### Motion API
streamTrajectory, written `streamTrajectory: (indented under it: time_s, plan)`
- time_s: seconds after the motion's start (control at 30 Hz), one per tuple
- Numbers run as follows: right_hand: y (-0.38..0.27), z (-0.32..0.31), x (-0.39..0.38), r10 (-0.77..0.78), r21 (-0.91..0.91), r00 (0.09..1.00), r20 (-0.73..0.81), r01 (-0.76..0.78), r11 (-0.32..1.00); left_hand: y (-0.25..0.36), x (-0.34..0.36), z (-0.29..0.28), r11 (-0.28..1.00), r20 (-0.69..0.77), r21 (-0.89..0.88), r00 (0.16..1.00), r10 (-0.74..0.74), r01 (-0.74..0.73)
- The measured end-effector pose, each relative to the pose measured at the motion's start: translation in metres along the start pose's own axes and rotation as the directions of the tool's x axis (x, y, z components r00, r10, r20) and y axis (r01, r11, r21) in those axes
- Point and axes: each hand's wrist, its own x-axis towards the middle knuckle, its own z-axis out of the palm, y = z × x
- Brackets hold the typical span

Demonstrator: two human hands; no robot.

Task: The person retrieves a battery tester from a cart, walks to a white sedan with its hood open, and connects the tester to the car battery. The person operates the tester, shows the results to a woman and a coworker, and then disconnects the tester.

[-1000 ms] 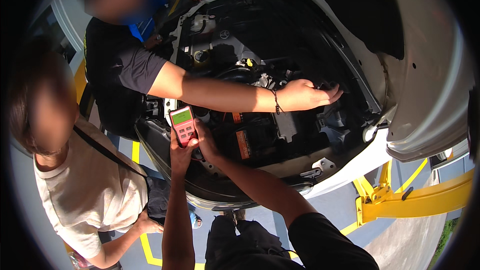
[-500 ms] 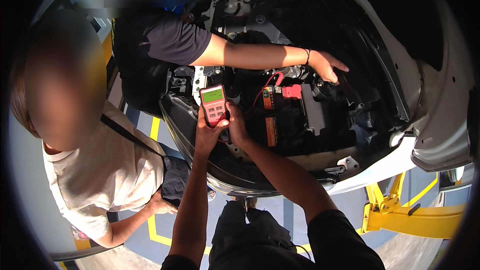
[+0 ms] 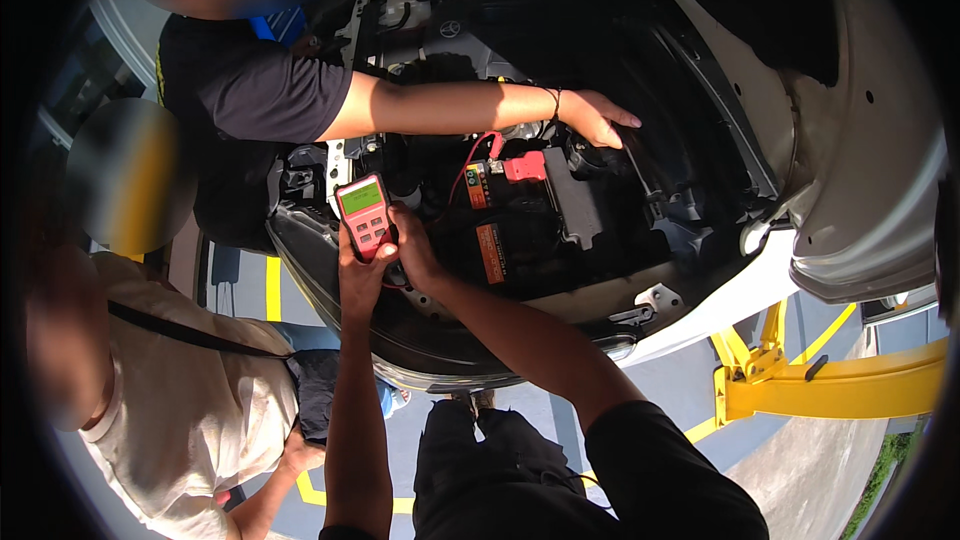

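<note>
My left hand (image 3: 359, 278) grips a red handheld meter (image 3: 364, 212) with a green screen and several buttons, thumb at its lower edge. On the meter's right side, my right hand (image 3: 412, 248) is wrapped round it as well. A red cable (image 3: 460, 180) runs up to a red clamp (image 3: 496, 143) at the terminal of the car battery (image 3: 525, 235), beside a red terminal cover (image 3: 525, 168). The meter is over the front left edge of the open engine bay.
A co-worker's arm (image 3: 440, 110) reaches across the engine bay (image 3: 470, 50); their hand (image 3: 590, 120) is at its right. Another person (image 3: 190, 370) stands at my left. The raised hood (image 3: 870, 170) is at right, above a yellow lift arm (image 3: 830, 385).
The co-worker's arm has moved up, away from the battery, uncovering the red clamp and terminal cover. The person at left has shifted. My hands still hold the meter.
</note>
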Motion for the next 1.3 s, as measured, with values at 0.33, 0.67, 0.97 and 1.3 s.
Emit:
streamTrajectory:
  time_s: [0.33, 0.67, 0.97, 1.3]
  plan:
    - [-0.006, 0.0, -0.003, -0.055, -0.055, 0.997, 0.047, 0.058, 0.997, 0.008, -0.004, 0.004, 1.0, -0.014, 0.027, 1.0, 0.009, -0.009]
    - [0.002, 0.006, -0.007, -0.124, -0.029, 0.992, 0.021, 0.124, 0.992, 0.005, -0.009, -0.001, 0.994, -0.016, 0.107, 1.0, 0.014, -0.012]
    - [-0.007, 0.002, -0.012, -0.029, -0.049, 0.998, 0.055, 0.032, 0.998, 0.022, -0.017, 0.006, 0.996, -0.028, 0.073, 0.998, 0.051, -0.048]
    - [0.002, -0.001, -0.014, -0.054, -0.129, 0.997, 0.056, 0.061, 0.99, 0.021, -0.02, 0.003, 0.999, -0.027, 0.0, 0.999, 0.042, -0.042]
